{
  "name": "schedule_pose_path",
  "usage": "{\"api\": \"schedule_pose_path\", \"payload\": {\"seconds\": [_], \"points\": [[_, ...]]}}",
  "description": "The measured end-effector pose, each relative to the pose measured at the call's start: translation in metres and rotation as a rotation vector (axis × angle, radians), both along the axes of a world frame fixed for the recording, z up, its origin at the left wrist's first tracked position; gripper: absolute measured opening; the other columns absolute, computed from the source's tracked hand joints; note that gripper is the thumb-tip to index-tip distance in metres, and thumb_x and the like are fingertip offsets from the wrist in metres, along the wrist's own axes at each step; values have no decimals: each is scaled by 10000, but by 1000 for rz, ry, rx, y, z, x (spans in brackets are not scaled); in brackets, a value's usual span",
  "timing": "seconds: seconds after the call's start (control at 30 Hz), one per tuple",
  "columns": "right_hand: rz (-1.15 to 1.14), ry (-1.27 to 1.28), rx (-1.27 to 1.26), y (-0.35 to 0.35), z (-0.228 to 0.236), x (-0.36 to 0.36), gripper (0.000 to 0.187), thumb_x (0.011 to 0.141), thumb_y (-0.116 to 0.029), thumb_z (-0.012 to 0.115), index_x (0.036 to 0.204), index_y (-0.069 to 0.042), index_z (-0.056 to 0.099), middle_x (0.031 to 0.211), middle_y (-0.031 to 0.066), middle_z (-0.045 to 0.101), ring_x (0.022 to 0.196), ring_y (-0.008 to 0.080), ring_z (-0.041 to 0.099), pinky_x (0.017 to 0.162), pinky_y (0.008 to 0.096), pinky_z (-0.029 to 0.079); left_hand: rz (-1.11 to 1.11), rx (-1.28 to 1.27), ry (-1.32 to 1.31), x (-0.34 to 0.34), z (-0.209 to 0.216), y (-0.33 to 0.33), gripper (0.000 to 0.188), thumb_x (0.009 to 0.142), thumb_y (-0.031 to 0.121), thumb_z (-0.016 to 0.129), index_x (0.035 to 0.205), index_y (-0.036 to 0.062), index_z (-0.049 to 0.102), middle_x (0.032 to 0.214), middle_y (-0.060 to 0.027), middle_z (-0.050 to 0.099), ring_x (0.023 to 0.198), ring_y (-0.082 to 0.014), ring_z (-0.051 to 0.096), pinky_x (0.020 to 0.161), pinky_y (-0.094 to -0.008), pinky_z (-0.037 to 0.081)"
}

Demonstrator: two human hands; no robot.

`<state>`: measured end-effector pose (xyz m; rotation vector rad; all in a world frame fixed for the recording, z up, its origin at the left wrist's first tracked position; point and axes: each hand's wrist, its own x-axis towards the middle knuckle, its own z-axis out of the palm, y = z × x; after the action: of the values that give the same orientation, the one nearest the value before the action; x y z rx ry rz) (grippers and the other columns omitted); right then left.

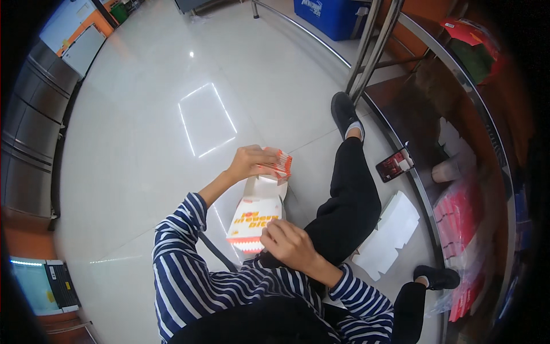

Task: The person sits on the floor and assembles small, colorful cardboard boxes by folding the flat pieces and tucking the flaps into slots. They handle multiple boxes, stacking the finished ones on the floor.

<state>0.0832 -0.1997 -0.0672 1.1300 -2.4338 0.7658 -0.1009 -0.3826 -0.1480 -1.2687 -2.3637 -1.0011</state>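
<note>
Floor (132, 149): pale, glossy, brightly lit
Left hand (252, 160): striped cardboard (283, 164) is pinched
Right hand (288, 245): fingers curled beside white box (247, 219) (grip cannot be told)

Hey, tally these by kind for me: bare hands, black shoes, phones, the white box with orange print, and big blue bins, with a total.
Bare hands, left hand and right hand: 2
Black shoes: 2
Phone: 1
White box: 1
Blue bin: 1
Total: 7
</note>
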Motion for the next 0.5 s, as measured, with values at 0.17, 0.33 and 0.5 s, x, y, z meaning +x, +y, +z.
{"api": "schedule_pose_path", "payload": {"seconds": [0.17, 0.33, 0.5], "points": [[-164, -42, -79, 5, 9, -23, 127, 667, -38, 589, 778, -33, 527, 775, 75, 519, 778, 219, 578, 601, 297, 505, -40, -13, 290, 5, 11, 10, 214, 694, 260, 702, 837, 109, 653, 729, -1, 638, 549, -186, 567, 479, -285, 461], [-315, -106, -99, -2, -4, -39, 190, 641, 2, 594, 818, -37, 537, 808, 68, 522, 769, 226, 568, 566, 327, 500, -39, -80, 372, 6, 6, 11, 145, 744, 231, 672, 804, 106, 627, 687, 1, 615, 522, -175, 558, 455, -275, 454], [-449, -133, -19, -19, -30, -53, 170, 639, -3, 606, 805, -18, 570, 843, 82, 540, 803, 230, 571, 561, 330, 513, -83, -30, 340, 5, 10, 14, 147, 754, 234, 665, 788, 96, 629, 688, 1, 616, 519, -171, 558, 450, -274, 450]]}}
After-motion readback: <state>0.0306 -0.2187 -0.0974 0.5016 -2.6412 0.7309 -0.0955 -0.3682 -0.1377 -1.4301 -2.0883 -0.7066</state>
